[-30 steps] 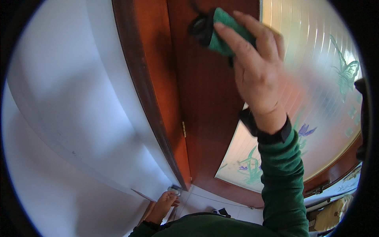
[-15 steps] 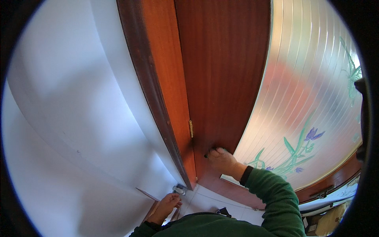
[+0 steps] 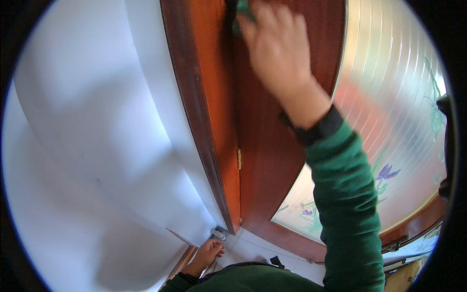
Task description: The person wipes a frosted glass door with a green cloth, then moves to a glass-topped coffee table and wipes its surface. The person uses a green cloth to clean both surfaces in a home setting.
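My right hand (image 3: 284,53) is raised high against the reddish-brown wooden door (image 3: 272,180), near its hinged edge. Its fingers are closed over a crumpled green cloth (image 3: 244,12), partly cut off by the top of the view and smeared by motion. Beside the cloth runs the seam between door and wooden frame (image 3: 209,121), with a brass hinge (image 3: 239,159) lower down. Low at the left, my left hand (image 3: 210,252) hangs with loosely bent fingers and nothing visible in it, close to the foot of the white wall.
Ribbed frosted glass (image 3: 389,112) with painted purple flowers fills the door's right part. A white wall (image 3: 87,146) stands at the left. White floor tiles (image 3: 243,246) show below, with a small metal fitting (image 3: 219,233) by the frame's foot. A bolt (image 3: 398,245) is at lower right.
My right hand has swept upward along the door with the green cloth, from below the hinge to the top of the view. My left hand has barely moved.
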Available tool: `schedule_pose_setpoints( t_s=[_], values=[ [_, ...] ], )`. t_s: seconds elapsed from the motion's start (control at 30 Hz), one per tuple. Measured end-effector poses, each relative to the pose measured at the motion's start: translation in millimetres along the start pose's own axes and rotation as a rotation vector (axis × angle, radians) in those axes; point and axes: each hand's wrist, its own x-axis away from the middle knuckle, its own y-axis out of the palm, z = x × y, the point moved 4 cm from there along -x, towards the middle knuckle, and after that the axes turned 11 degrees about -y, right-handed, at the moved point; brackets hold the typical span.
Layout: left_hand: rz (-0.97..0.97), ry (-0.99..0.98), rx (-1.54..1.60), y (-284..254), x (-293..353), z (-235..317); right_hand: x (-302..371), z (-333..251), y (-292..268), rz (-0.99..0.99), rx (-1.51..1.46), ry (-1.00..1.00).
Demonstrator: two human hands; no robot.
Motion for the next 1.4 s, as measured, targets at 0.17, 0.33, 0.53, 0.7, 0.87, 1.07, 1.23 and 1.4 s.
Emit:
schedule_pose_setpoints(
  t_s=[0.17, 0.33, 0.53, 0.7, 0.87, 1.07, 1.23, 1.4],
  values=[
    [0.021, 0.016, 0.018, -6, 0, -9, 146, -90, 12, -0.217, -0.273, -0.094],
    [0.041, -0.004, -0.021, -5, 5, -5, 255, -156, -15, -0.513, -0.473, -0.342],
    [0.076, -0.04, -0.117, -1, 14, 1, 233, -129, -21, -0.748, -0.537, -0.521],
    [0.031, -0.047, -0.091, 3, 11, 1, 86, 8, -23, -0.101, -0.163, -0.161],
    [-0.012, -0.057, -0.087, 7, 7, -1, 55, 47, -37, 0.16, 0.019, -0.098],
    [0.001, -0.075, -0.093, 7, 5, -4, 243, -88, -39, -0.312, -0.506, -0.253],
    [0.026, -0.086, -0.116, 9, 11, -2, 363, -161, -63, -0.717, -0.625, -0.599],
    [0.04, -0.115, -0.129, 12, 14, 0, 294, -138, -44, -0.752, -0.708, -0.501]
  ],
)
